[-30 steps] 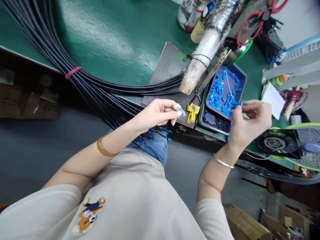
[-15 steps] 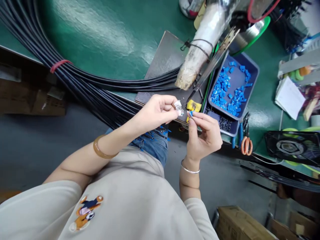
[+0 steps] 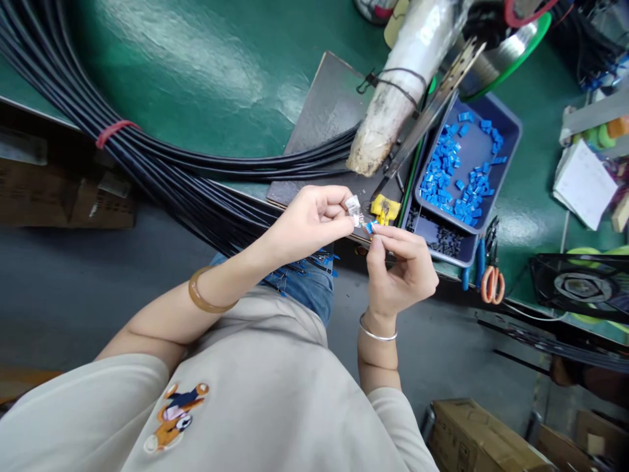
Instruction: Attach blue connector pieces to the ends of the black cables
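Between the thumb and fingers of my left hand [image 3: 324,216] is a cable end with a whitish wrapping [image 3: 352,206] and short thin wires showing at its tip. My right hand [image 3: 401,265] pinches a small blue connector [image 3: 370,227], which meets the wire tips; whether they sit inside it I cannot tell. Just behind the fingertips lies a yellow sponge [image 3: 386,208] with dark stains. The tip of a soldering iron [image 3: 389,172] points down above the sponge, beside a fume pipe [image 3: 388,105] wrapped in pale film.
Black cables [image 3: 196,157], tied with a red band [image 3: 115,131], sweep across the green bench [image 3: 196,59]. At right stand a tray [image 3: 514,141] of blue connectors, a solder spool [image 3: 506,59], orange-handled scissors [image 3: 492,285] and a fan [image 3: 580,286]. Cartons [image 3: 481,436] rest on the floor.
My right hand has brought the blue connector left against the wire tips, closing the small gap between them. The whole view has shifted slightly.
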The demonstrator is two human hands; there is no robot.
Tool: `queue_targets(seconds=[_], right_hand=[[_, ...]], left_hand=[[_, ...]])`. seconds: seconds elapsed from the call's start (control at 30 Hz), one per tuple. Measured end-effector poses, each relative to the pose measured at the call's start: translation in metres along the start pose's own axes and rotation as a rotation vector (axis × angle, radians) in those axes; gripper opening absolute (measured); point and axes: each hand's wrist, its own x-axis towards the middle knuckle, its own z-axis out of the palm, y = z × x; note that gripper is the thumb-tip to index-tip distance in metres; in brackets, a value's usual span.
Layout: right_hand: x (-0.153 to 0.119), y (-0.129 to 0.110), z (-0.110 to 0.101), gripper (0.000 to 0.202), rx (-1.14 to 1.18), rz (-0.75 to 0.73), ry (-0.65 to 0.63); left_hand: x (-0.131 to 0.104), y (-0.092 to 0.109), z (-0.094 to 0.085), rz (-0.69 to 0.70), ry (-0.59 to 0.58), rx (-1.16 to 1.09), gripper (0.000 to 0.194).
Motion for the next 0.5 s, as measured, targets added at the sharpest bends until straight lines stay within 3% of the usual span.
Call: queue_targets(seconds=[0.13,0.23,0.5], right_hand=[[0.004,0.002,-0.002,0.010,-0.031,0.135,0.024],[0.006,0.004,-0.001,0.007,0.014,0.160,-0.040],[0.008,0.011,0.001,0.014,-0.013,-0.035,-0.109]], left_hand=[[0.000,0.001,0.000,-0.015,0.001,0.028,0.012],[0.001,0.001,-0.001,-0.019,-0.023,0.041,0.007],[0.008,0.003,-0.002,0.006,0.001,0.033,0.013]])
